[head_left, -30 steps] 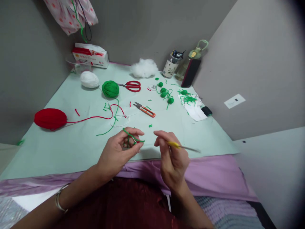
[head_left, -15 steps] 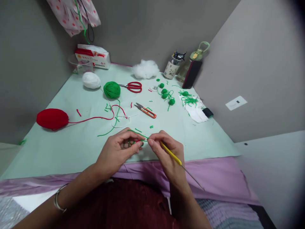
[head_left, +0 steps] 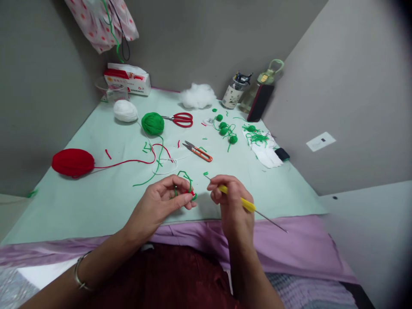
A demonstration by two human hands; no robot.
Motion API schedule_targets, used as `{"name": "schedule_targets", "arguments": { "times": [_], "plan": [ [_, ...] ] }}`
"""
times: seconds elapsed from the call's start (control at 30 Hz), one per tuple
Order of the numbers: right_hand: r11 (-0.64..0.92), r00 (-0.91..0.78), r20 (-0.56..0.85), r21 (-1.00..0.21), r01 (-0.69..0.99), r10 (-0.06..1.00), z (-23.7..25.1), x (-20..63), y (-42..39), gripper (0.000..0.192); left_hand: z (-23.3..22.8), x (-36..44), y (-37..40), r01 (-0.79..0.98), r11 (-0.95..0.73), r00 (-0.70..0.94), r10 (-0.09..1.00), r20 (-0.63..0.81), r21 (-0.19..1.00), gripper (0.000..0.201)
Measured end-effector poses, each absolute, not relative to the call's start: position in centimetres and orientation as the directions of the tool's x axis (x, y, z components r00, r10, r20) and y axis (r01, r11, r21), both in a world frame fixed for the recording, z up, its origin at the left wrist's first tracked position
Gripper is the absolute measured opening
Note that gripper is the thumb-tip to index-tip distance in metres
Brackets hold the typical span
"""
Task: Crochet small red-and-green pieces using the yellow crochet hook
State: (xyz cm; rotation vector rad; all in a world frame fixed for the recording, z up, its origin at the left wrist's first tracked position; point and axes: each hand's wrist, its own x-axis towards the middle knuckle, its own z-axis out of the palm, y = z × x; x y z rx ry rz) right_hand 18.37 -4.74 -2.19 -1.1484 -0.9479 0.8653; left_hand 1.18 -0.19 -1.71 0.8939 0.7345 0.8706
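Observation:
My left hand pinches a small red and green crochet piece, with a loop of green yarn arching above my fingers. My right hand grips a yellow-handled crochet hook; its thin metal ends stick out past both sides of my fist. The two hands are a short way apart above the near edge of the pale green table. Green yarn trails back to the green ball.
On the table lie a red yarn ball, a white yarn ball, red scissors, orange thread snips, white stuffing, small green pompoms, yarn scraps on white paper, a tissue box, a jar and a bottle.
My right hand has drawn back from my left hand and the hook now points away to the right. The green yarn now stands up in a loop over my left fingers.

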Motion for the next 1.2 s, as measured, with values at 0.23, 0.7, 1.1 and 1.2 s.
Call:
{"name": "schedule_targets", "arguments": {
  "times": [0.23,0.7,1.1,1.2],
  "plan": [
    [0.441,0.225,0.431,-0.897,0.007,0.874,-1.9,18.5,-6.4,0.057,-1.5,1.1,-0.2,-0.289,0.339,0.47,0.865,-0.176,0.895,0.015],
    [0.456,0.2,0.461,-0.887,0.072,0.865,-2.0,17.8,-6.7,0.044,-1.9,0.9,-0.2,-0.256,0.255,0.46,0.88,-0.114,0.933,0.005],
    [0.455,0.208,0.468,-0.884,0.111,0.859,-2.2,17.8,-6.5,0.045,-1.7,0.8,-0.3,-0.249,0.289,0.478,0.867,-0.142,0.924,0.006],
    [0.451,0.218,0.467,-0.884,0.119,0.857,-2.2,17.7,-6.6,0.044,-1.5,0.9,-0.3,-0.255,0.293,0.474,0.868,-0.145,0.922,0.007]
  ]
}}
